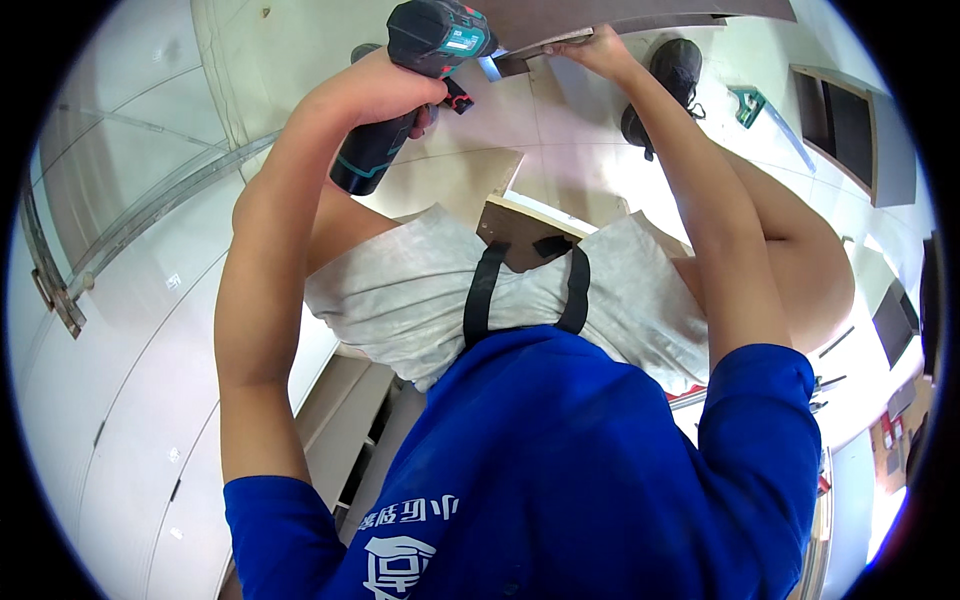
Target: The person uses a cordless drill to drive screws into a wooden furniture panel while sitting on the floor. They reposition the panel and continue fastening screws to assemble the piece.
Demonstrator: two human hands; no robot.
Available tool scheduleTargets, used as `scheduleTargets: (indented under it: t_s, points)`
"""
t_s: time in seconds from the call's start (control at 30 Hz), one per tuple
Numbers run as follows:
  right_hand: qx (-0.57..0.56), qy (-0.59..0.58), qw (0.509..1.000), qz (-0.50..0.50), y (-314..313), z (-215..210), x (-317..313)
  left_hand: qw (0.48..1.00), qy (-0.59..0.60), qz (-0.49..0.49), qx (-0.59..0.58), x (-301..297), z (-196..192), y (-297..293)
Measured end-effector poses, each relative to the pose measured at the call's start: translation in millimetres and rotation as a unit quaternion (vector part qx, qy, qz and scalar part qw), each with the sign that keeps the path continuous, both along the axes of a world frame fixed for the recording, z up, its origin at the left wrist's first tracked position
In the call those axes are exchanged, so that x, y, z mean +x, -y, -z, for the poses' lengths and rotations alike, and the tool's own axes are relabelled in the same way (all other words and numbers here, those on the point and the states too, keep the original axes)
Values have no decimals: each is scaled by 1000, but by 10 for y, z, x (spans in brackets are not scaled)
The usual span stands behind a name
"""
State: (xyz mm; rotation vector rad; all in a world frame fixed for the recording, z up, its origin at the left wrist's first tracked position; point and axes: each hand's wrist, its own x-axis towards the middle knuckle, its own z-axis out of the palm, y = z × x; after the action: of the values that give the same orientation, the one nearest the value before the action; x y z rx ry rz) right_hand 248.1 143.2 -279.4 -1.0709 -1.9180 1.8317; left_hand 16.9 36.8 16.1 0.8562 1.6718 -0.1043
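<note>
My left hand (405, 92) is wrapped round the grip of a black and teal cordless drill (428, 38). The drill's front end points right, toward a dark brown board (640, 22) at the top of the view. A bluish light glows just below the drill's front end, close to the board's edge. My right hand (592, 52) is closed on that near edge of the board, fingers partly hidden beneath it. Whether the drill's tip touches the board cannot be made out.
Between my legs sits a brown-faced panel piece (525, 232) with a pale edge. A green-handled square (748, 105) lies on the tiled floor right of my shoe (676, 72). Dark open boxes (895, 150) stand at the far right; a metal rail frame (175, 200) lies left.
</note>
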Motion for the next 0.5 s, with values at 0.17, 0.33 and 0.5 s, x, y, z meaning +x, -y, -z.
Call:
scheduleTargets:
  t_s: [0.17, 0.33, 0.5]
  points:
    - [13, -35, 999, 18, 21, -8, -28, 1000, -8, -5, -12, 8, -27, -10]
    - [-50, 38, 998, -28, -152, 153, 49, 1000, -5, 7, -11, 4, -16, -29]
    - [10, 99, 992, -83, -278, 89, 31, 1000, 5, -3, -12, 0, -10, -24]
